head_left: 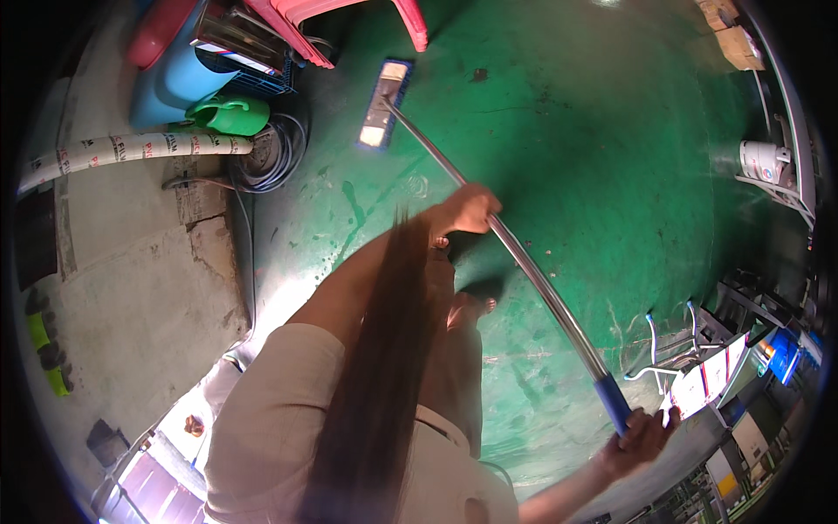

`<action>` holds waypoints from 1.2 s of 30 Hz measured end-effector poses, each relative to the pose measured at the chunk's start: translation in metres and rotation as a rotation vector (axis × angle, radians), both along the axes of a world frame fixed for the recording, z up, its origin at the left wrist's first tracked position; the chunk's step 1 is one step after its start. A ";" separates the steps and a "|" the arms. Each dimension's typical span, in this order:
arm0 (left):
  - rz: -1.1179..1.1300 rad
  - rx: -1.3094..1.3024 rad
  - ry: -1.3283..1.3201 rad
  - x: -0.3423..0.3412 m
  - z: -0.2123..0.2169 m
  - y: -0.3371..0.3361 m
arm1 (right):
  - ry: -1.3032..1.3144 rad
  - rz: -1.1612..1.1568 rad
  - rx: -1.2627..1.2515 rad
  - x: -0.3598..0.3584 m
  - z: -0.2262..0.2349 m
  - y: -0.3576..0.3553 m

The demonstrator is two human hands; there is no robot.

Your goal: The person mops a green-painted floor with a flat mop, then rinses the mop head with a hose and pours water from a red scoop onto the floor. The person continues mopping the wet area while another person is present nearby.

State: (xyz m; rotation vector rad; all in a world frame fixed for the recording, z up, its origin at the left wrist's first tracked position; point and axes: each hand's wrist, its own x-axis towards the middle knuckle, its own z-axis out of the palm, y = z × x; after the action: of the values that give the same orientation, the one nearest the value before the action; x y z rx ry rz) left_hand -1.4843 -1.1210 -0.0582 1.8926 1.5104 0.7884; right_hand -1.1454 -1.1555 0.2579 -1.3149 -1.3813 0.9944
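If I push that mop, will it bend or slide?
The pole looks like shiny metal, so it'll probably stay stiff. It meets the flat head at one small spot, so that might swivel. The green floor looks smooth, so the head could slide easily.

The green floor point(602, 166) is glossy, with wet streaks point(353, 214) at its left and a dark spot point(480, 75) farther up. The mop head point(385, 100) lies flat on it, near a pink chair's legs point(410, 24); a hose point(299, 157) lies coiled at its left edge.
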 end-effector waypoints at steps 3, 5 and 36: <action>0.092 0.063 0.241 -0.063 -0.037 -0.010 | 0.122 -0.092 -0.097 -0.070 -0.036 0.003; 0.196 -0.090 0.439 -0.091 -0.052 -0.009 | 0.420 -0.086 -0.245 -0.113 -0.048 0.009; 0.502 -0.509 0.459 -0.154 -0.046 -0.160 | 0.199 0.222 -0.269 -0.158 -0.093 -0.103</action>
State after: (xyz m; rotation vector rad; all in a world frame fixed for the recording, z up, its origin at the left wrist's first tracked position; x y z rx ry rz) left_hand -1.6386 -1.2810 -0.1041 1.3738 2.2613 0.1168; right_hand -1.3032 -1.2587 0.1653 -1.2318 -1.2915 1.4631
